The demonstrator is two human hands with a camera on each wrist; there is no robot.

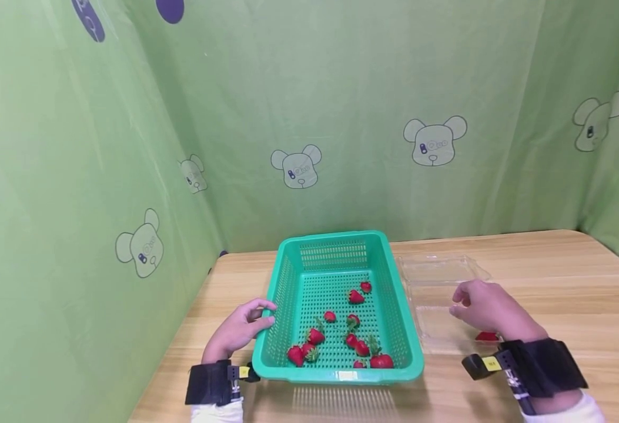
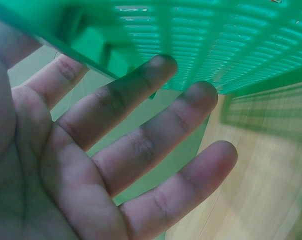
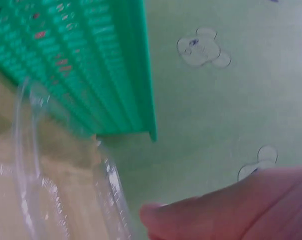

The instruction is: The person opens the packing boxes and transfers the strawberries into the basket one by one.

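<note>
A green plastic basket (image 1: pixel 341 377) with slotted walls stands on the table, several red strawberries (image 1: pixel 315 336) scattered over its floor. My left hand (image 1: pixel 239 329) holds its left rim, with thumb and index finger over the edge. In the left wrist view the other fingers (image 2: pixel 156 135) stretch along the outer wall. Right of the basket lies an open clear plastic clamshell box (image 1: pixel 431 299). Above it hovers my right hand (image 1: pixel 486 305), fingers loosely bent, with nothing seen between them. A red thing (image 1: pixel 488 336), partly hidden by that arm, shows under the wrist.
The wooden table (image 1: pixel 579 282) extends to the right of the box. A green curtain (image 1: pixel 351 176) printed with bear heads hangs behind the table and along its left side. Each wrist wears a black strap (image 1: pixel 211 382) with a small camera.
</note>
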